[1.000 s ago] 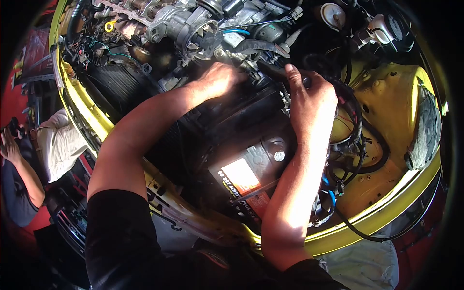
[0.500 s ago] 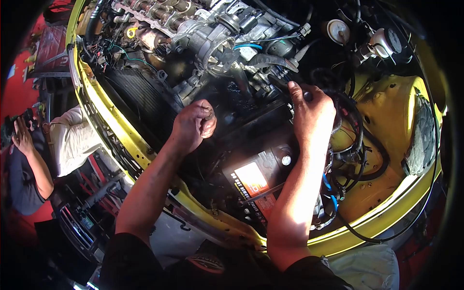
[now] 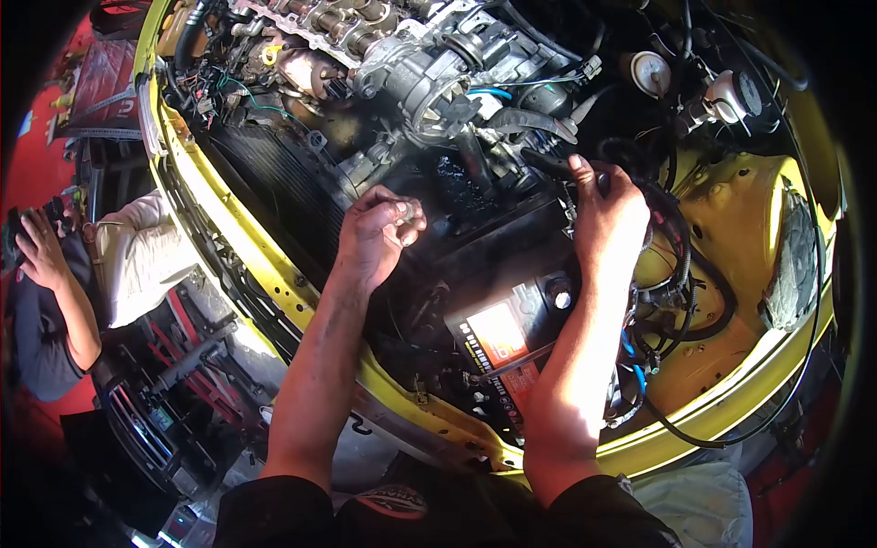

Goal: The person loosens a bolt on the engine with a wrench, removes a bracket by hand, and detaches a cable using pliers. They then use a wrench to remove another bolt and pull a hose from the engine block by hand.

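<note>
My left hand (image 3: pixel 380 230) is closed, with its fingers curled toward the thumb, above the dark front of the engine bay. Anything within those fingers is too small to make out. My right hand (image 3: pixel 612 208) is wrapped round a black hose (image 3: pixel 546 164), whose end sticks out to the left past my thumb. Below and between my forearms lies a black car battery (image 3: pixel 528 306) with a white and orange label (image 3: pixel 498 333). Ahead of both hands stands the engine (image 3: pixel 429 78), its camshafts (image 3: pixel 352 35) exposed at the top.
A yellow body frame (image 3: pixel 239 233) curves along the left and front of the bay. The radiator (image 3: pixel 269 164) sits behind it. Bundled wires and black hoses (image 3: pixel 708 283) hang right of my right forearm, near a yellow inner fender (image 3: pixel 731 205). Another person's hand (image 3: pixel 41 251) is at far left.
The whole view has shifted, so the engine bay appears slightly further right and lower. My left hand has risen a little relative to the battery. My right hand keeps its grip on the hose.
</note>
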The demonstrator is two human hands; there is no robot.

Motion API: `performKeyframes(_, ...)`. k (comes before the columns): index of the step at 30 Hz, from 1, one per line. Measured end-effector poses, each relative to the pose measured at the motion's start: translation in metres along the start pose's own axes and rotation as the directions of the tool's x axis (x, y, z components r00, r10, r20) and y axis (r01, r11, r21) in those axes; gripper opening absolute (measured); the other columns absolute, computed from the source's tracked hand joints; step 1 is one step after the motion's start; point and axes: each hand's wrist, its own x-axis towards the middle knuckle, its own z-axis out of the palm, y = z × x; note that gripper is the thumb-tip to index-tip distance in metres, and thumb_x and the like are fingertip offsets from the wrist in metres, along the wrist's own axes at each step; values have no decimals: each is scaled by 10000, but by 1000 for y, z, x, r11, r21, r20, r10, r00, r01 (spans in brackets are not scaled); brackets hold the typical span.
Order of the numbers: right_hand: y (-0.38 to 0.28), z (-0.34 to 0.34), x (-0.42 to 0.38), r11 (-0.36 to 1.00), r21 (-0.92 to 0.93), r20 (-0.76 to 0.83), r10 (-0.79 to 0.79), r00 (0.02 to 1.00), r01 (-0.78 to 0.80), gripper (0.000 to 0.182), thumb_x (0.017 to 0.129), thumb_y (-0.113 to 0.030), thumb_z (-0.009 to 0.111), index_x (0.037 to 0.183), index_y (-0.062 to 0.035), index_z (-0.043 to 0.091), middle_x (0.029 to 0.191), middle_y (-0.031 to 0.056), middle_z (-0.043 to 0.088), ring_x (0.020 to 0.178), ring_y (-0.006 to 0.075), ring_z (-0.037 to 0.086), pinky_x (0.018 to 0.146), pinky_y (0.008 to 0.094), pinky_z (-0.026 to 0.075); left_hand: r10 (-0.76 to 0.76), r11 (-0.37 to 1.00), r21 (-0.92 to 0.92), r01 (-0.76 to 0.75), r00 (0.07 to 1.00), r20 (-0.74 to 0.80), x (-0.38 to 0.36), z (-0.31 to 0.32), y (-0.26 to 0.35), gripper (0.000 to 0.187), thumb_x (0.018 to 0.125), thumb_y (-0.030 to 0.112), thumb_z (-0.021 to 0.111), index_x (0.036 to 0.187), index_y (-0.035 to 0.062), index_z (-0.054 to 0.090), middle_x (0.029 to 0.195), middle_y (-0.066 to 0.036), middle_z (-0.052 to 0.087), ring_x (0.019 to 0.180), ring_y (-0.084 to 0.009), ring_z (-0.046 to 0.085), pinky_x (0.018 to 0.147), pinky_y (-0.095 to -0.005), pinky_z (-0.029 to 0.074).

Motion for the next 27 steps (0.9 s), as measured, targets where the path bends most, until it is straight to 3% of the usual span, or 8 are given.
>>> performKeyframes(14, -1, 5, -8, 997, -51, 34, -64, 997, 66, 490, 856, -438, 748, 1079, -3, 720, 920, 227, 717, 890, 376, 710, 800, 416, 540, -230, 943, 256, 211, 972, 48, 25, 19, -2, 163, 916, 16, 537, 1041, 30, 640, 817, -42, 589, 687, -125, 531, 565, -266, 393)
performKeyframes(16, -6, 4, -10, 997, -43, 36, -64, 997, 65, 462, 844, -389, 767, 1045, 24, 718, 969, 242, 710, 928, 390, 704, 812, 423, 550, -35, 653, 757, -7, 999, 39, 57, 47, -21, 119, 931, 59, 577, 1001, 18, 665, 784, -33, 607, 682, -145, 536, 586, -292, 443)
performKeyframes(18, -6, 5, -11, 997, -27, 34, -73, 997, 74, 455, 843, -387, 767, 1018, 31, 715, 956, 237, 712, 892, 390, 706, 792, 423, 548, 128, -109, 915, -387, 908, 400, 104, 44, -51, 331, 950, 302, 626, 1142, 41, 694, 1036, -159, 726, 943, -308, 702, 804, -382, 545)
performKeyframes(19, -7, 2, -10, 998, -9, 49, -64, 997, 65, 452, 842, -384, 768, 1009, 32, 713, 952, 235, 712, 883, 390, 706, 787, 423, 547, -22, -13, 959, -285, 958, 284, 141, 34, -80, 338, 928, 322, 646, 1156, 78, 701, 1097, -159, 715, 1020, -332, 685, 855, -411, 538)
performKeyframes(21, -8, 1, -9, 998, 11, 43, -67, 997, 66, 439, 841, -375, 771, 990, 33, 710, 938, 230, 713, 864, 389, 705, 776, 423, 545, -224, -56, 988, -147, 966, 131, 163, 43, -104, 342, 893, 325, 675, 1165, 120, 711, 1157, -158, 705, 1092, -354, 671, 903, -440, 532)
performKeyframes(23, -5, 2, -10, 997, 11, 8, -82, 997, 82, 423, 839, -364, 775, 971, 32, 708, 919, 224, 713, 846, 389, 704, 763, 425, 543, -301, -295, 947, -124, 953, 31, 153, 78, -93, 333, 864, 290, 690, 1155, 131, 716, 1155, -159, 707, 1083, -350, 677, 897, -439, 535)
performKeyframes(26, 6, 8, -11, 979, -38, -81, -203, 976, 201, 467, 855, -422, 762, 1042, 4, 722, 822, 202, 709, 755, 332, 700, 716, 379, 527, -395, -298, 952, -69, 917, -58, 157, 69, -101, 311, 814, 197, 691, 1098, 77, 731, 1162, -171, 702, 1095, -351, 674, 889, -446, 540)
performKeyframes(27, 6, 7, -9, 980, -48, -94, -198, 976, 194, 468, 856, -423, 762, 1044, 3, 722, 819, 203, 708, 751, 329, 700, 712, 380, 527, -305, -276, 960, -41, 951, -47, 171, 57, -121, 300, 769, 130, 692, 1055, 61, 748, 1175, -181, 696, 1120, -358, 665, 901, -437, 540)
